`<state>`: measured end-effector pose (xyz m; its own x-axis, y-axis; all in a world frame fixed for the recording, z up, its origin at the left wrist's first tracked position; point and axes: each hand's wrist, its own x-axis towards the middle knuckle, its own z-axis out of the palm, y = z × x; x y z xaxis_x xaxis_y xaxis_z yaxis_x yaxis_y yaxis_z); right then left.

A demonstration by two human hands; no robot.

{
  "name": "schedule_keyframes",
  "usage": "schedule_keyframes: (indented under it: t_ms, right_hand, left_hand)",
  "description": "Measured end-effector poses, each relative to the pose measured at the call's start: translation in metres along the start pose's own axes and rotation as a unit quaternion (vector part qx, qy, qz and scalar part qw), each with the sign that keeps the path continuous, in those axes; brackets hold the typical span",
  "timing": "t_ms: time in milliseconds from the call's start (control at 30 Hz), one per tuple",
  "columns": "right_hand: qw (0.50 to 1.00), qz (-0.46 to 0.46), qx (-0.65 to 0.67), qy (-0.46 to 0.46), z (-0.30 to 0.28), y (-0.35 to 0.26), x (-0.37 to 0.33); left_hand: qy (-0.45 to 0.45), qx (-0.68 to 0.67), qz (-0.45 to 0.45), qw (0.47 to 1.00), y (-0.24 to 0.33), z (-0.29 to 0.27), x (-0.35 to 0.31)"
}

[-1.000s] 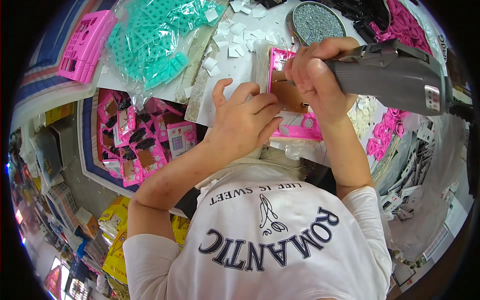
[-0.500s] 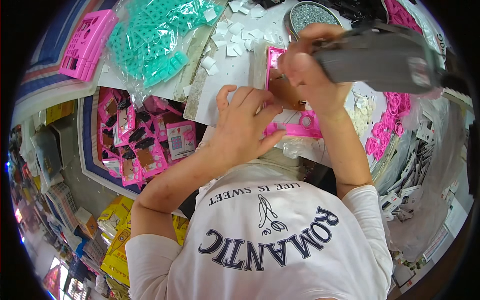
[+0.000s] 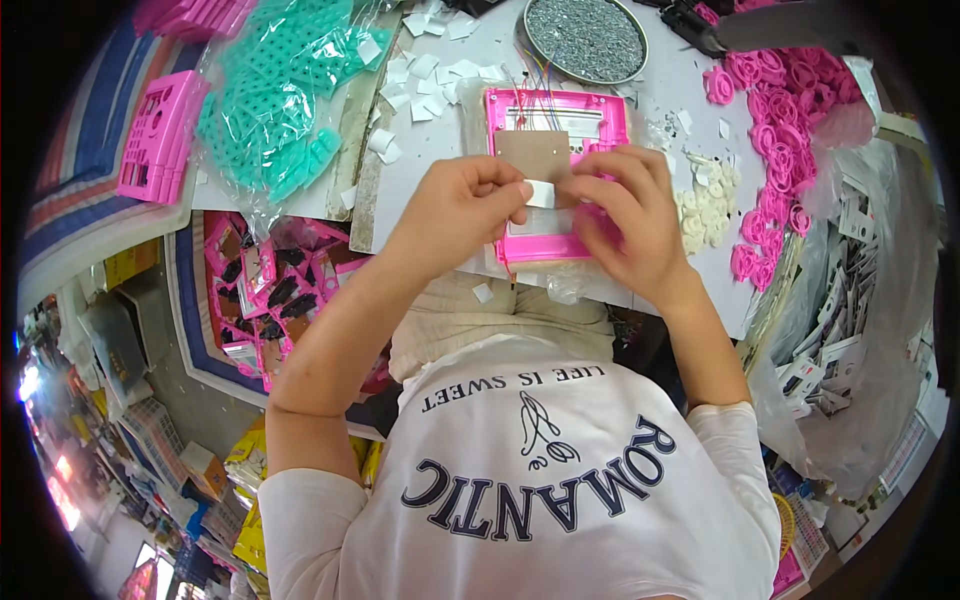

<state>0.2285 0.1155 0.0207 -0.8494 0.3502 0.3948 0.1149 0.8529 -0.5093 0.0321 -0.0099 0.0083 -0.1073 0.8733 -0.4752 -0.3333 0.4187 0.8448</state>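
Observation:
My left hand (image 3: 465,205) pinches a small white square pad (image 3: 540,193) between thumb and forefinger. It holds the pad above a pink plastic housing (image 3: 545,248) that lies open on the table. My right hand (image 3: 635,215) comes in from the other side, fingers bent and apart, a fingertip at or close to the pad's right edge. Inside the housing sits a flat brown board (image 3: 533,148), with thin coloured wires (image 3: 540,88) running out past the far edge. Both hands partly cover the housing's lower half.
Loose white pads (image 3: 425,100) lie behind the housing, near a round tin of small screws (image 3: 585,40). Bagged teal parts (image 3: 275,90) and stacked pink casings (image 3: 160,135) are left. Pink rings (image 3: 775,130), cream parts (image 3: 707,205) and a dark grey tool (image 3: 790,28) are right.
The blurred grey tool beside my right hand is now away at the upper right. My left hand, spread before, now pinches a white pad. My right hand has come down over the housing.

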Motion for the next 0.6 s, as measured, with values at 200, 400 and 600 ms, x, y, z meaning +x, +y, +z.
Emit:
schedule_keyframes:
  t_ms: [200,400,600]
  right_hand:
    - [0.998,0.039,0.034,0.019,0.011,0.008,0.011]
    - [0.997,-0.067,0.029,0.007,0.017,0.004,0.008]
    - [0.999,0.0,0.031,-0.041,0.016,0.009,0.01]
  left_hand:
    - [-0.032,-0.047,-0.077,0.995,0.006,-0.004,-0.001]
    - [-0.011,-0.029,-0.081,0.996,-0.003,0.001,-0.007]
    - [0.027,0.231,0.092,0.968,-0.001,0.005,-0.019]
